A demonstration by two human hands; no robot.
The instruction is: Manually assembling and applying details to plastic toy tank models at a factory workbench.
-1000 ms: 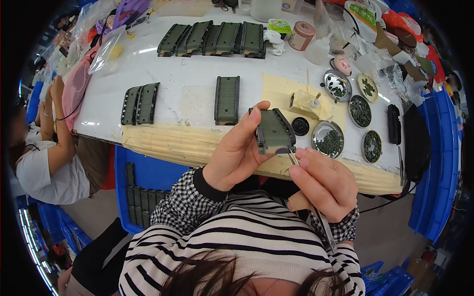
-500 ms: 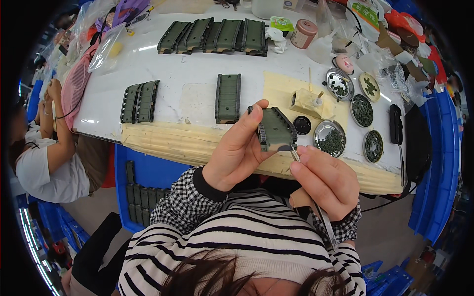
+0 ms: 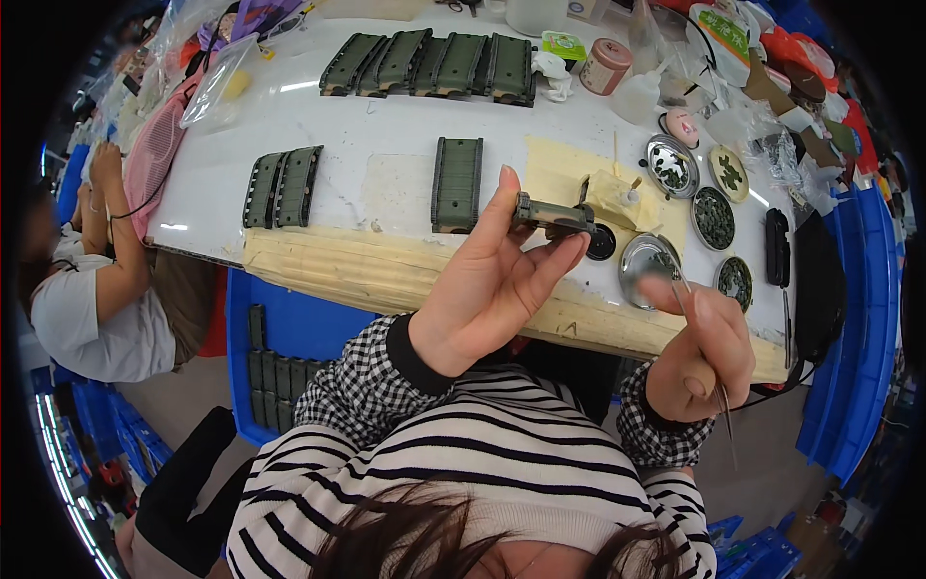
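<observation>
Here, I see the left hand point(image 3: 492, 289) pinching a small green part point(image 3: 553, 216) between thumb and fingertips, raised above the table point(image 3: 386, 154). Right hand point(image 3: 702, 352), just right and lower, grips thin tweezers point(image 3: 709, 372) near a round metal dish point(image 3: 648, 259).

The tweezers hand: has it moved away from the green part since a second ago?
Yes. The right hand with the tweezers has pulled off the green part toward the person's right, now over the table's taped front edge.

L hand point(image 3: 487, 289): pinches green model part point(image 3: 552, 216) | R hand point(image 3: 702, 352): grips tweezers point(image 3: 709, 372) | over white table point(image 3: 386, 135)
</observation>
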